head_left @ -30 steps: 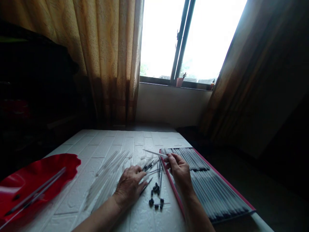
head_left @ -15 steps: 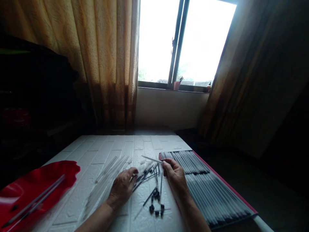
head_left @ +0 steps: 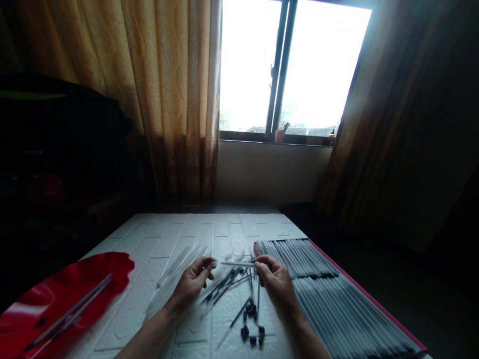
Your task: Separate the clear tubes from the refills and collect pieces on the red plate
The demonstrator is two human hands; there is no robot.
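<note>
In my right hand [head_left: 275, 281] a slim, pale pen [head_left: 236, 264] is pinched, its tip pointing left. My left hand [head_left: 194, 279] closes its thumb and fingertips on a small clear piece [head_left: 214, 263], too small to identify surely, close to that tip. Below and between the hands lie thin black refills [head_left: 226, 285], loosely crossed. Several short black plugs [head_left: 252, 311] are scattered nearer to me. Clear pen tubes [head_left: 175, 267] lie beside and partly behind my left hand. On the right, a red-edged tray [head_left: 389, 311] holds rows of clear pens [head_left: 337, 306] with dark ends.
A red scalloped dish [head_left: 75, 271] with a couple of pens [head_left: 75, 309] in it stands at the left. Everything rests on a white brick-patterned tabletop [head_left: 224, 224]. Beyond are a window, curtains [head_left: 175, 99] and a pink cup [head_left: 279, 136] on the sill.
My left hand has lifted from the refills with a small clear piece. The pen in my right hand has swung level, and the two hands now face each other. The view has shifted slightly.
</note>
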